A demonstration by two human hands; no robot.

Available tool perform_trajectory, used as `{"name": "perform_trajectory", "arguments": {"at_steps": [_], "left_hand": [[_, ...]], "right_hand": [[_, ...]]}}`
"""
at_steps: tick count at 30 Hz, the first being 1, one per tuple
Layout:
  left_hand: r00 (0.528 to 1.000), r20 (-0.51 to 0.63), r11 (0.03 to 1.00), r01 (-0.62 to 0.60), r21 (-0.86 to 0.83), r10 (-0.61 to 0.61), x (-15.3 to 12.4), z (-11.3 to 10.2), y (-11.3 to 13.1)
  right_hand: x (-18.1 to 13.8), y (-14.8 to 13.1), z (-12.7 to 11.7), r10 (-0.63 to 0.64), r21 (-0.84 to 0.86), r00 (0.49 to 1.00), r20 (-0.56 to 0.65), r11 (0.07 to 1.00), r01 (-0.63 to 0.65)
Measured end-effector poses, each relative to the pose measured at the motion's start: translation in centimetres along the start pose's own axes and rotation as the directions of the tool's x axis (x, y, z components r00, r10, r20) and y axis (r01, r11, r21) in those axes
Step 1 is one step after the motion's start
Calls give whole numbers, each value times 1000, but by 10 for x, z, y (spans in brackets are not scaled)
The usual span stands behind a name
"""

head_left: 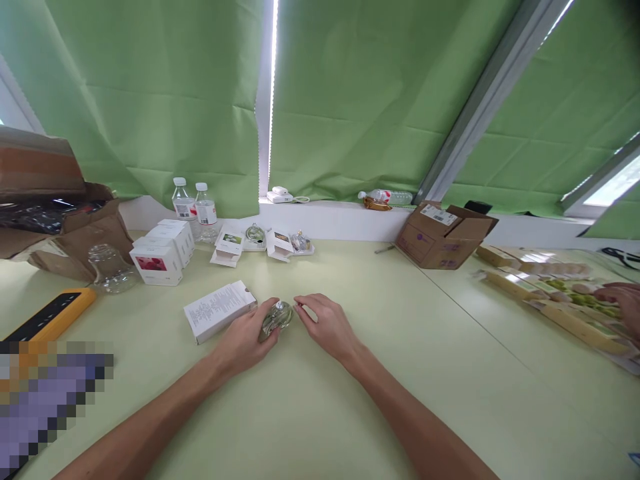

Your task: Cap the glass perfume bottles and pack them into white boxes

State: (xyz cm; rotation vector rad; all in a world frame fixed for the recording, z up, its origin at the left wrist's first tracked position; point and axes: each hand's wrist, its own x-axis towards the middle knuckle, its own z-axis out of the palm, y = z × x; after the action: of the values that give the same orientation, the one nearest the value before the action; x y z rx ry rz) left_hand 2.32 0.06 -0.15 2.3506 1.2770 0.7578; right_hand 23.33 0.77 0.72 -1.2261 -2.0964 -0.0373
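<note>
My left hand is closed around a small rounded glass bottle with a shiny top, which looks like a perfume bottle. Just right of it, my right hand pinches thumb and forefinger together; a tiny dark or shiny bit shows at the fingertips, too small to name. A gap separates these fingertips from the bottle. Beside my left hand lies a white printed carton on the pale green table. Further back, two opened white boxes sit near a similar round bottle and another clear bottle in trays.
Several white boxes, a clear jar and water bottles stand at the left. An orange-black object lies nearer. A cardboard box stands at back right. Another person's hand is over egg-carton-like trays at far right.
</note>
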Motion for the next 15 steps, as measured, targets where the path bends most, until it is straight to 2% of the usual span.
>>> {"name": "perform_trajectory", "arguments": {"at_steps": [7, 15], "left_hand": [[999, 19, 999, -40, -6, 40, -1, 0, 2], [997, 44, 998, -56, -17, 57, 0, -1, 5]], "right_hand": [[-1, -13, 2, -63, 41, 996, -59, 997, 65], [0, -19, 1, -77, 61, 990, -121, 995, 85]]}}
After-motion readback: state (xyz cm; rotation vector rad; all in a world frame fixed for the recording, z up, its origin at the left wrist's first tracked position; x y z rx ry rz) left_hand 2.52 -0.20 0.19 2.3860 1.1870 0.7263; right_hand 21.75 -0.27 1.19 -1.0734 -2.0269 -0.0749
